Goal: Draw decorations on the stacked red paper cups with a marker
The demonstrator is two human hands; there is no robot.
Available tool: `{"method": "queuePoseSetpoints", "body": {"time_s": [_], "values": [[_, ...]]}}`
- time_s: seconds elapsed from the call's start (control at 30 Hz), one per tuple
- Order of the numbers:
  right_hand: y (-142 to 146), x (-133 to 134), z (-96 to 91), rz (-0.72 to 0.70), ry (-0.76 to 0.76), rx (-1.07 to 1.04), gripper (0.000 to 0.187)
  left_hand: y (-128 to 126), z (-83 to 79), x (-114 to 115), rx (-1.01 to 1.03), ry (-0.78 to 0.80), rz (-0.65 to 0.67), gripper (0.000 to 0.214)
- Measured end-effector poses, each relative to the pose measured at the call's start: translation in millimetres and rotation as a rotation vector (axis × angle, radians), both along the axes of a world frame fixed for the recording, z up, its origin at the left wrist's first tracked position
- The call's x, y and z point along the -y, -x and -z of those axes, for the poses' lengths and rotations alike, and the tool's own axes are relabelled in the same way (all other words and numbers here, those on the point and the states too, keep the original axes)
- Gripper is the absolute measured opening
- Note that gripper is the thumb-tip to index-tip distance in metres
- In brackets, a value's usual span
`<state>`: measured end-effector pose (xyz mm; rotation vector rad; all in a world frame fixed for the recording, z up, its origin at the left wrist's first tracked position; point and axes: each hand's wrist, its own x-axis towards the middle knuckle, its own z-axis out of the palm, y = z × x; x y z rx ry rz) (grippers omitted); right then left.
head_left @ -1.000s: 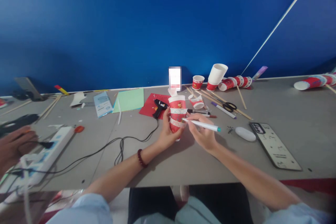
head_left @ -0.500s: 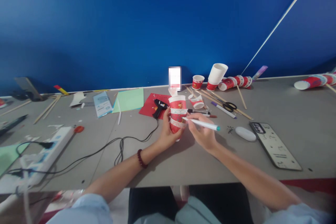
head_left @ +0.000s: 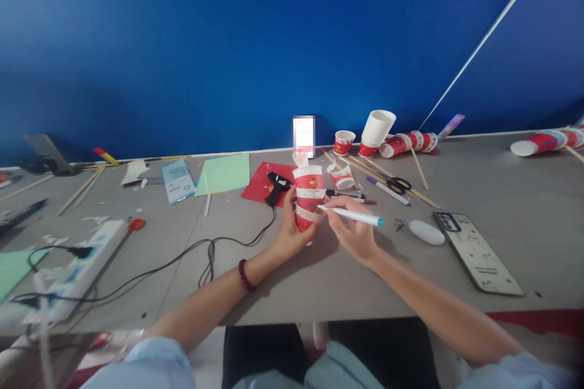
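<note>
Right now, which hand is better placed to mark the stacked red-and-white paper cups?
Probably the right hand: it holds the white, teal-ended marker, tip near the cups; the left hand grips them.

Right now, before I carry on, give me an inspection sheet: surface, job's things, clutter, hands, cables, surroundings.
Surface: grey table, white paper scrap toward back left.
Job's things: red stacked cups; white marker, tip at their side, contact unclear.
Clutter: glue gun, scissors, phone at right.
Hands: left hand around the cups; right hand grips the marker.
Cables: black cord runs from the glue gun toward the power strip.
Surroundings: blue wall behind.
</note>
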<state>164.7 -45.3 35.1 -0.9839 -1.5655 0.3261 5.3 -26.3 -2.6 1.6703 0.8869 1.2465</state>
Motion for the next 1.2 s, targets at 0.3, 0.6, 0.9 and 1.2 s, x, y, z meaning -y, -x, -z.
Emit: {"method": "queuePoseSetpoints", "body": {"time_s": [0.3, 0.6, 0.9, 1.2], "values": [[0.5, 0.2, -0.7, 0.004, -0.019, 0.008, 0.008, -0.1, 2.6, -0.7, -0.007, -0.017, 0.000, 0.086], [1.1, 0.2, 1.4, 0.057, 0.012, -0.021, 0.006, 0.5, -1.2, 0.8, -0.043, -0.040, -0.009, 0.086], [-0.5, 1.4, -2.9, 0.026, 0.018, -0.030, 0.007, 0.3, 0.2, -0.1, -0.042, -0.048, -0.013, 0.085], [-0.3, 0.4, -0.7, -0.011, -0.008, 0.024, 0.009, 0.2, 1.8, -0.8, -0.009, -0.041, -0.010, 0.085]]}}
